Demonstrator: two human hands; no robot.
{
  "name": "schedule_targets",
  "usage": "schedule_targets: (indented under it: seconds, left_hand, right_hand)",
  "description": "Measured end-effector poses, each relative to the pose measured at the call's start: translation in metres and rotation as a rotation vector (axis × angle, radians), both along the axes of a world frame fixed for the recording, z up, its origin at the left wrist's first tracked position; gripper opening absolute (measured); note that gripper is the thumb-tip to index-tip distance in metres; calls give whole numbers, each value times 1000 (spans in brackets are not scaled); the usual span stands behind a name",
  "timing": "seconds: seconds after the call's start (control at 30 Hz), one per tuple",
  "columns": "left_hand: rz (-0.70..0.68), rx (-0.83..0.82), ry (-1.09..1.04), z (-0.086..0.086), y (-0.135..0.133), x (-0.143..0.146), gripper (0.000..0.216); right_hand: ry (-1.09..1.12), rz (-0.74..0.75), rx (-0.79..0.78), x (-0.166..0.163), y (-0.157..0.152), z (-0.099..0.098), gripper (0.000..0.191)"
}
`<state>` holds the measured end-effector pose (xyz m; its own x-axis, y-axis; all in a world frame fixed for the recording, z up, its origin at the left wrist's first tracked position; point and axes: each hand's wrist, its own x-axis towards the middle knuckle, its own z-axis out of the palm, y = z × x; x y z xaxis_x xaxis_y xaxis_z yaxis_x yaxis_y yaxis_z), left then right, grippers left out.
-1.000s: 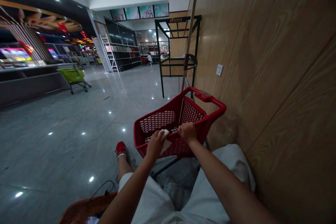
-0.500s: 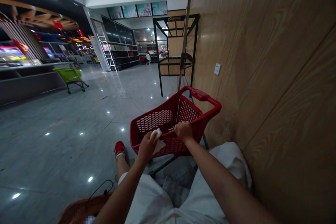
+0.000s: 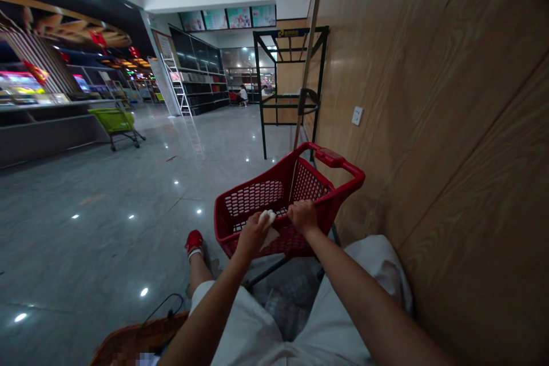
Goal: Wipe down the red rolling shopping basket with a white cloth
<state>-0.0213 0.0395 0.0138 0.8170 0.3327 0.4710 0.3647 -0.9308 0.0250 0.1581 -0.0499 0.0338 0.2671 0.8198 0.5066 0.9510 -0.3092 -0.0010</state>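
A red plastic shopping cart [image 3: 251,197] stands between my legs, its handle toward the wooden wall. My left hand [image 3: 254,233] is closed around a white cloth [image 3: 268,217] and presses it to the cart's near rim. Part of the cloth hangs down outside the basket's side. To the right of it, my right hand [image 3: 303,216] grips the same rim, fingers wrapped over the edge. Through the holed walls the grey floor shows. The cart's lower frame is partly hidden behind my arms and legs.
A wooden wall [image 3: 412,126] rises close on my right. Beyond the cart stands a dark metal frame [image 3: 260,97]. A green shopping cart [image 3: 114,120] is at the left by a counter. A brown basket [image 3: 124,337] with a cable lies at my lower left.
My left hand has slid the cloth to the right along the cart's rim, nearer my right hand. The right hand keeps its grip on the rim.
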Motion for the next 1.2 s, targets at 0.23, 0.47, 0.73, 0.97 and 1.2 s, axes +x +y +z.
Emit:
schedule_targets:
  seconds: [0.23,0.47,0.73,0.97,1.2]
  left_hand:
    - [62,38,-14,6,-6,0,38]
    - [33,-124,-35,17,-25,54,32]
    - [22,44,-50,-8,12,-43,45]
    - [45,31,-69,-1,-6,3,39]
    - [30,55,17,6,-21,43,42]
  right_hand:
    - [13,-6,10,-4,2,0,34]
    - [15,-12,-1,0,-1,1,34]
    - [2,3,3,4,-1,-2,34]
    - [11,-46,45,-6,3,-2,31]
    - [-7,11,25,-1,-2,-1,29]
